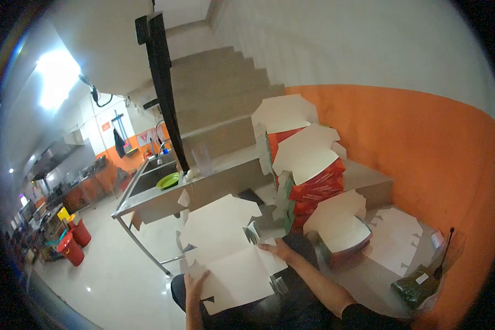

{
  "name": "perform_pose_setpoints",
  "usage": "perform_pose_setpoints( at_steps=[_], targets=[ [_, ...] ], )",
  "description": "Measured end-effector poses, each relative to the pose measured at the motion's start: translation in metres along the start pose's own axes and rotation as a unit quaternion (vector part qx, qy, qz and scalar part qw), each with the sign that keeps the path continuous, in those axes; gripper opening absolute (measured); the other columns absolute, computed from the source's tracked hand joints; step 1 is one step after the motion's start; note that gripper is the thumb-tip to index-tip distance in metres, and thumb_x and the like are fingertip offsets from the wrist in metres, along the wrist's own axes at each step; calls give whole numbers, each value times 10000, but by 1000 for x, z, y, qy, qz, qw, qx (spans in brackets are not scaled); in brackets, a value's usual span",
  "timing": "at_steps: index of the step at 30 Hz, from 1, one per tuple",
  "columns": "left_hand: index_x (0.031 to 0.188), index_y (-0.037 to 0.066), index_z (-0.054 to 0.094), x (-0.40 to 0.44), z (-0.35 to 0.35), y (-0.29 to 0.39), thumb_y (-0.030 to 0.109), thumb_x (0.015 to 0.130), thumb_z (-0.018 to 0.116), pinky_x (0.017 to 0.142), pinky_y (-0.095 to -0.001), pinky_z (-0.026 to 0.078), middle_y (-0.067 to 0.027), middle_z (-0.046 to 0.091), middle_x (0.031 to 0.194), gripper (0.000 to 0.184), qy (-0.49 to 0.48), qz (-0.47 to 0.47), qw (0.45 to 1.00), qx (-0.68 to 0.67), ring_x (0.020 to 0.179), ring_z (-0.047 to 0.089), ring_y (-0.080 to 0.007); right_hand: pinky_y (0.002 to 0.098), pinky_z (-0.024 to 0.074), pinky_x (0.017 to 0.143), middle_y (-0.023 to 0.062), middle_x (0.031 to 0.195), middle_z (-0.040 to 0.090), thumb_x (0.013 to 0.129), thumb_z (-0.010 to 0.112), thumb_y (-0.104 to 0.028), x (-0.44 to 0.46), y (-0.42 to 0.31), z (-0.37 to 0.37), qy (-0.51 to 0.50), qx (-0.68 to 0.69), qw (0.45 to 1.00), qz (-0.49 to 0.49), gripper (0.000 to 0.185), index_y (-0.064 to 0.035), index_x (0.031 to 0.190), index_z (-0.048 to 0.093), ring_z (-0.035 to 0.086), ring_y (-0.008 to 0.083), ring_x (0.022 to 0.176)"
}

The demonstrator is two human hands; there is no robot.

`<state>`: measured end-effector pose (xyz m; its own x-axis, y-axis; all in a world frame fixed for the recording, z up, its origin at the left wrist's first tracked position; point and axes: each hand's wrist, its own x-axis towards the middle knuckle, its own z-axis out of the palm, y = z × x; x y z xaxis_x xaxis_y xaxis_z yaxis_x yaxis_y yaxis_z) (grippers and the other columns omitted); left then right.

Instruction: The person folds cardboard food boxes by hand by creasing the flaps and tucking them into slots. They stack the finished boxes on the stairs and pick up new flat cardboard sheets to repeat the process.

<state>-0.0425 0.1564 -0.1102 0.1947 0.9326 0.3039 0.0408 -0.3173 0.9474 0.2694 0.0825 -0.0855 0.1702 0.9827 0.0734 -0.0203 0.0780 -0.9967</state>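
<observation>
A partly folded cardboard box blank (231,256), white side up, lies across the lap. My left hand (195,285) grips its lower left edge, thumb on top and the other fingers hidden beneath. On the right side, my right hand (278,250) pinches the board beside small folded flaps. Just to the right stands a box with a raised lid (338,223). Behind it rises a stack of red and green boxes (316,187) with white lids open. A flat white blank (396,239) rests at the far right.
Concrete stairs (220,88) climb behind the boxes beside an orange wall (423,148). A metal sink counter (148,190) holds a green plate (168,181). Red buckets (70,248) stand on the floor at the left. A dark green packet (415,287) lies at the lower right.
</observation>
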Motion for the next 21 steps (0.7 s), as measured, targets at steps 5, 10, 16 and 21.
perform_pose_setpoints(
  at_steps=[5, 10, 16, 21],
  targets=[
    [892, -24, 598, 3, 15, -4, 93, 733, 654, 609, -297, 456, -67, 626, 766, 205, 27, 119, 991, 63, 642, 559, -145, 337, 373, 957, 147, 1221, 489, 704, 752, -388, 9, 6, 8, 90, -112, 989, 20, 768, 24, 1246, 394, 464, 230, 1125],
    [902, -30, 620, 1, 10, -7, 128, 750, 683, 597, -270, 463, -61, 641, 805, 229, 18, -37, 999, 20, 685, 572, -117, 306, 488, 750, 87, 1000, 587, 751, 731, -231, 5, 17, 2, 42, 54, 997, -20, 502, -4, 1131, 494, 585, 163, 848],
    [884, -45, 618, -6, -4, 14, 164, 740, 705, 592, -263, 486, -75, 635, 790, 268, 24, -146, 987, -59, 648, 599, -146, 315, 493, 718, 113, 946, 623, 749, 722, -270, -1, 12, 0, 78, 28, 996, 18, 423, 19, 1024, 580, 608, 187, 795],
    [965, -44, 575, -44, -6, 46, 177, 735, 699, 618, -270, 513, -89, 623, 821, 343, 145, -138, 968, -151, 681, 620, -155, 276, 495, 634, 66, 813, 637, 792, 677, -268, -35, -24, 10, 23, -7, 1000, 10, 319, 9, 937, 620, 607, 151, 678]
  ],
)
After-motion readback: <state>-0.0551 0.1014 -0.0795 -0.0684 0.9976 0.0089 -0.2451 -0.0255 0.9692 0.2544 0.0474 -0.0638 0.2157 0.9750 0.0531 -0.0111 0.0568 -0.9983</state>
